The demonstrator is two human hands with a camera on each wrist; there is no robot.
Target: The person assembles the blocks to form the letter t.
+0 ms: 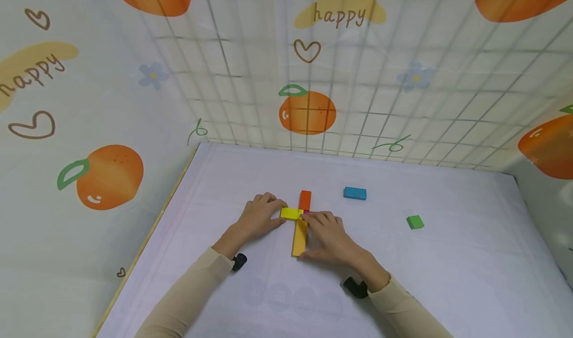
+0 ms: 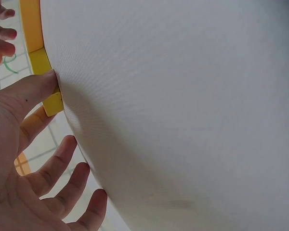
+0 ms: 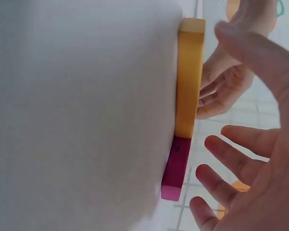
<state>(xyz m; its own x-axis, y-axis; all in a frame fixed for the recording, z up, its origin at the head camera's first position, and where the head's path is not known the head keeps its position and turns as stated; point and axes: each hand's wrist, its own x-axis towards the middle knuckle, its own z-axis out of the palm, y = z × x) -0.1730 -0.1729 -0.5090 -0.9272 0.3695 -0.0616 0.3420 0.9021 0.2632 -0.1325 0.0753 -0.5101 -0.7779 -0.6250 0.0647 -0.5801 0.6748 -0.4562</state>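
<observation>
My left hand (image 1: 259, 216) pinches a bright yellow block (image 1: 290, 214) between thumb and index finger, as the left wrist view also shows; its other fingertips rest near the table surface. That block lies crosswise, its right end meeting a longer orange-yellow block (image 1: 300, 239) and a red-orange block (image 1: 305, 200). A magenta block (image 3: 177, 163) extends from the junction, mostly covered by my right hand (image 1: 331, 238) in the head view. The right hand's fingers are spread and relaxed, holding nothing, with the thumb beside the near end of the orange-yellow block.
A blue block (image 1: 355, 193) lies behind and right of the joined blocks. Farther right sits a small green block (image 1: 415, 222). The white table (image 1: 215, 178) is bounded by printed curtains at the back and sides.
</observation>
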